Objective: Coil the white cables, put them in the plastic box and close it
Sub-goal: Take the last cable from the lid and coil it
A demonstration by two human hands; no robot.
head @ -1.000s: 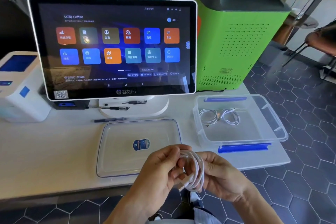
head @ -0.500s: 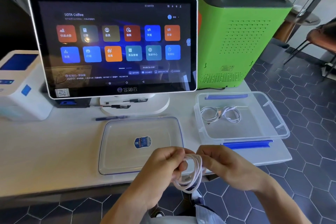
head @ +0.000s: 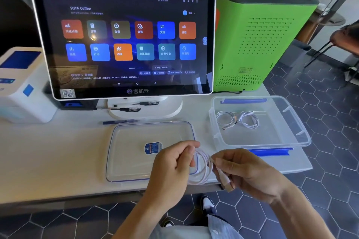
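Right now the left hand (head: 174, 163) grips one side of a coiled white cable (head: 202, 169), fingers curled round the loops, while the right hand (head: 246, 172) pinches the plug end, which seems to hang loose below its fingers. Beyond the right hand sits the open plastic box (head: 291, 122) with two coiled cables (head: 237, 120) inside; beyond the left lies the lid (head: 132, 141) on the bench (head: 48, 151). If either grip slackens, the springy loops could unwind and spill over the bench edge.

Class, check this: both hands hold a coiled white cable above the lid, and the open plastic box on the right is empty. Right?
Not quite. The head view shows the plastic box already holds coiled white cables. The rest stands: both hands hold a coiled cable above the lid.
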